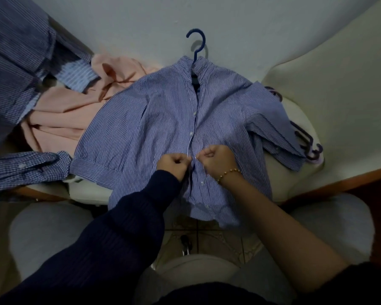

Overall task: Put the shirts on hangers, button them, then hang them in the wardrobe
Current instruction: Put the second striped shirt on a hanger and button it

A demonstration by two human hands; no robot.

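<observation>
Shirt w/ blue stripes (163, 119) lies flat on a white cushion (295, 111), front up. It's on a blue hanger (199, 44), & the hook sticks out past the collar. Our left hand (174, 165) & right hand (218, 160) are both curled tight. Each one pinches a front edge of the shirt, approx. halfway down the button row. Above our hands the front looks closed; below, we can't tell. A pink shirt (59, 115) & a checked shirt (24, 170) lie to the left. More hangers (306, 139) peek out on the right.
</observation>
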